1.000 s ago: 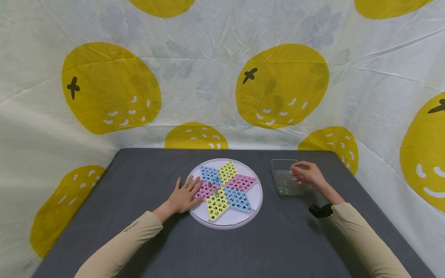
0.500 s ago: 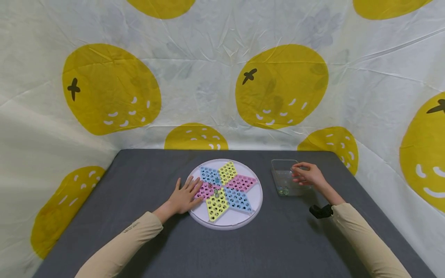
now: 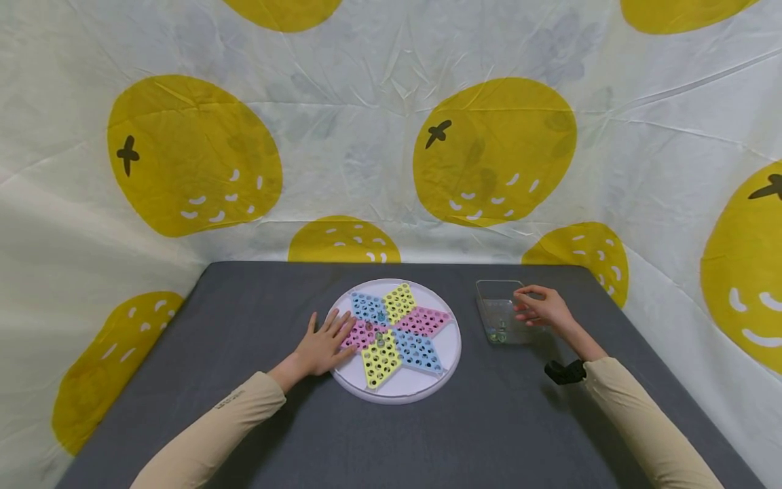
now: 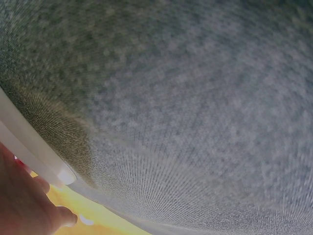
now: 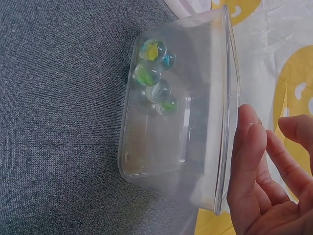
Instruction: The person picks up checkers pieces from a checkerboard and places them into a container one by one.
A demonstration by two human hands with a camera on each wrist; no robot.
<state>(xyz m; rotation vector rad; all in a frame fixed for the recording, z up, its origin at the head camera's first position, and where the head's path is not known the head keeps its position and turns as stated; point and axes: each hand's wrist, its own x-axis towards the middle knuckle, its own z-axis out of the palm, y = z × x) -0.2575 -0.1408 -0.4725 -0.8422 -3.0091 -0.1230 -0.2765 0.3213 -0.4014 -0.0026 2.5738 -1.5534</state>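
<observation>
A round white Chinese checkers board (image 3: 415,388) with a star of pink, yellow and blue holed sections lies on the table. My left hand (image 3: 322,350) rests on its left side, fingers spread over a pink section. Part of that hand shows at the lower left of the left wrist view, against the board's white rim (image 4: 34,147). Over the right side of a clear plastic box (image 3: 485,316) is my right hand (image 3: 545,309). In the right wrist view its fingers (image 5: 250,152) are loosely bent beside the box rim, thumb apart, nothing between them. Several glass marbles (image 5: 147,73) cluster inside the box.
Dark grey cloth covers the table (image 3: 293,421). A few marbles (image 3: 381,339) sit near the star's centre. A black strap (image 3: 565,371) hangs at the right wrist. Behind the table hangs a white curtain (image 3: 348,136) with yellow fruit prints.
A marble now shows in the box just behind the front cluster, where none showed before. My right hand has shifted slightly to the right. The left hand has stayed put.
</observation>
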